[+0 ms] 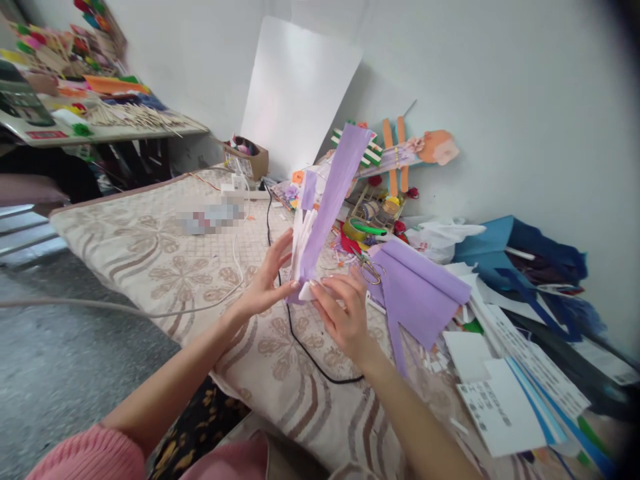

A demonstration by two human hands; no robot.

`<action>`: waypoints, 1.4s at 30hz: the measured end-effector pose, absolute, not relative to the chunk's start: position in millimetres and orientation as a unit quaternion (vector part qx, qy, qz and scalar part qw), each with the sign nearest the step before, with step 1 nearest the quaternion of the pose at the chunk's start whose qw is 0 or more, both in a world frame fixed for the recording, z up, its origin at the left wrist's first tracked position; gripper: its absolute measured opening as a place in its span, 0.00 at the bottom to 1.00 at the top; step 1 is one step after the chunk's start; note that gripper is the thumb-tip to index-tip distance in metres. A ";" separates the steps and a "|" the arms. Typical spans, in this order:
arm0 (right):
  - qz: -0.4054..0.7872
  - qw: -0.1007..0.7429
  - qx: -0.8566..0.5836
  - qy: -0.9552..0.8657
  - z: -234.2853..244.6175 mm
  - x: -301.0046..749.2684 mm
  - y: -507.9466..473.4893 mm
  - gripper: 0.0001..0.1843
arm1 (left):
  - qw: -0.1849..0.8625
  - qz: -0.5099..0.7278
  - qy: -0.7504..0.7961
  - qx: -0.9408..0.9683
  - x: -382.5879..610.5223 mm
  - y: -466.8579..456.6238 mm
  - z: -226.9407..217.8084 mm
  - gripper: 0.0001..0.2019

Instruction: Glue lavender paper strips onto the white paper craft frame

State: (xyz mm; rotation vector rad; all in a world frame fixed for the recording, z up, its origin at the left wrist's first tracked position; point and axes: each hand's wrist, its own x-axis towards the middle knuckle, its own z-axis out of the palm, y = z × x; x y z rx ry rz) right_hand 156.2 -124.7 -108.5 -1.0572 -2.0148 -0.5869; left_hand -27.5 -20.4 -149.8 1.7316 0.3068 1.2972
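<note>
Above the patterned cloth, both hands are at a craft piece (301,240) made of white slats or strips with purple paper on it. A long purple paper strip (336,193) rises from it, tilted up to the right. My left hand (267,280) grips it from the left, thumb at its lower end and fingers along the side. My right hand (345,310) is closed in a pinch on the small white end at the bottom, next to my left thumb. What lies behind the fingertips is hidden.
Purple paper (425,290) lies to the right, with scissors (369,267) and green tape (356,229) near it. White boards (500,407) are at the far right. A black cable (305,350) crosses the cloth. A power strip (245,193) sits at the back beside a cardboard box (255,162).
</note>
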 end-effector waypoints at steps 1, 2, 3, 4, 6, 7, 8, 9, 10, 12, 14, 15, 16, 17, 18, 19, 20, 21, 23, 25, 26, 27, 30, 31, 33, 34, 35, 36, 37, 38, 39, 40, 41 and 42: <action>-0.239 0.383 -0.419 -0.788 -110.4 155.2 -122.6 0.29 | 0.463 0.518 0.114 0.710 -28.3 -17.9 -148.8 0.43; -0.245 0.380 -0.424 -0.785 -112.2 154.4 -121.0 0.29 | 0.466 0.509 0.103 0.716 -29.0 -15.3 -147.9 0.44; -0.251 0.378 -0.427 -0.782 -113.7 153.8 -119.8 0.28 | 0.469 0.500 0.091 0.722 -29.5 -12.8 -147.3 0.46; -0.255 0.377 -0.430 -0.779 -114.8 153.4 -119.1 0.27 | 0.470 0.493 0.081 0.727 -29.9 -10.2 -147.1 0.48; -0.265 0.374 -0.437 -0.774 -115.4 152.8 -119.1 0.25 | 0.465 0.486 0.069 0.737 -30.3 -5.8 -147.5 0.55; -0.269 0.370 -0.441 -0.772 -115.1 152.6 -119.6 0.24 | 0.458 0.483 0.068 0.744 -30.4 -4.1 -148.1 0.58; -0.271 0.364 -0.445 -0.772 -114.6 152.4 -120.5 0.23 | 0.448 0.479 0.069 0.752 -30.4 -2.8 -148.8 0.61; -0.270 0.356 -0.451 -0.773 -114.0 152.2 -121.5 0.22 | 0.437 0.474 0.072 0.762 -30.5 -1.9 -149.5 0.63; -0.266 0.351 -0.455 -0.774 -113.5 152.0 -122.6 0.22 | 0.427 0.469 0.076 0.769 -30.6 -1.4 -150.2 0.64; -0.254 0.354 -0.459 -0.774 -113.1 151.5 -124.5 0.23 | 0.417 0.465 0.083 0.777 -30.9 -1.3 -151.0 0.64; -0.246 0.370 -0.458 -0.770 -113.6 150.7 -125.2 0.24 | 0.422 0.464 0.085 0.774 -31.1 -1.9 -151.3 0.63; -0.246 0.374 -0.457 -0.768 -114.0 150.1 -125.1 0.24 | 0.427 0.463 0.085 0.772 -31.2 -2.2 -151.2 0.63; -0.248 0.374 -0.457 -0.768 -114.6 149.5 -124.8 0.23 | 0.431 0.462 0.085 0.771 -31.3 -2.5 -151.0 0.63; -0.253 0.370 -0.458 -0.768 -115.1 148.8 -124.3 0.22 | 0.433 0.461 0.085 0.770 -31.4 -2.9 -150.7 0.62; -0.258 0.365 -0.460 -0.768 -115.6 148.1 -123.7 0.21 | 0.435 0.461 0.086 0.768 -31.4 -3.3 -150.3 0.61; -0.264 0.361 -0.461 -0.766 -116.1 147.4 -123.1 0.21 | 0.437 0.461 0.089 0.767 -31.5 -3.8 -149.8 0.60; -0.269 0.360 -0.463 -0.764 -116.4 146.7 -122.5 0.21 | 0.440 0.462 0.093 0.765 -31.5 -4.3 -149.2 0.58; -0.272 0.361 -0.465 -0.761 -116.7 146.0 -122.0 0.21 | 0.443 0.462 0.099 0.762 -31.5 -4.9 -148.6 0.56; -0.274 0.367 -0.465 -0.758 -116.9 144.6 -121.2 0.23 | 0.449 0.465 0.108 0.755 -31.4 -5.8 -147.3 0.54; -0.274 0.374 -0.462 -0.756 -116.9 143.4 -120.9 0.23 | 0.453 0.467 0.112 0.751 -31.3 -6.3 -146.4 0.54; -0.275 0.377 -0.461 -0.755 -116.9 142.8 -120.9 0.23 | 0.454 0.468 0.113 0.750 -31.2 -6.4 -146.2 0.54; -0.276 0.379 -0.461 -0.753 -116.9 142.2 -121.0 0.22 | 0.454 0.470 0.113 0.748 -31.1 -6.2 -146.2 0.54; -0.271 0.381 -0.468 -0.750 -117.2 140.7 -121.8 0.22 | 0.456 0.480 0.114 0.741 -30.5 -5.4 -147.0 0.54; -0.266 0.382 -0.469 -0.750 -117.4 140.3 -122.0 0.23 | 0.456 0.484 0.114 0.738 -30.1 -5.1 -147.4 0.54; -0.254 0.387 -0.470 -0.752 -117.7 139.8 -121.9 0.25 | 0.456 0.491 0.116 0.733 -29.1 -4.9 -147.6 0.54; -0.251 0.389 -0.469 -0.752 -117.8 139.7 -121.6 0.25 | 0.456 0.493 0.118 0.732 -28.6 -4.9 -147.6 0.54; -0.251 0.391 -0.468 -0.751 -117.9 139.8 -121.2 0.26 | 0.456 0.494 0.118 0.731 -28.0 -5.0 -147.4 0.54; -0.252 0.393 -0.468 -0.750 -117.8 140.0 -120.6 0.26 | 0.457 0.495 0.119 0.729 -27.4 -5.2 -147.1 0.54; -0.252 0.394 -0.468 -0.749 -117.7 140.4 -120.1 0.26 | 0.458 0.495 0.119 0.728 -26.9 -5.3 -147.0 0.54; -0.250 0.395 -0.469 -0.750 -117.4 140.9 -119.8 0.26 | 0.460 0.495 0.119 0.727 -26.4 -5.4 -147.0 0.54; -0.245 0.395 -0.468 -0.751 -117.0 141.5 -119.7 0.26 | 0.464 0.496 0.117 0.725 -26.1 -5.5 -147.1 0.54; -0.239 0.395 -0.467 -0.754 -116.5 142.1 -119.9 0.26 | 0.467 0.497 0.114 0.722 -25.8 -5.4 -147.3 0.54; -0.234 0.396 -0.465 -0.756 -115.7 142.6 -120.3 0.25 | 0.470 0.498 0.112 0.720 -25.6 -5.3 -147.6 0.54; -0.232 0.398 -0.464 -0.757 -114.8 143.1 -121.0 0.25 | 0.472 0.500 0.110 0.718 -25.5 -5.2 -147.9 0.55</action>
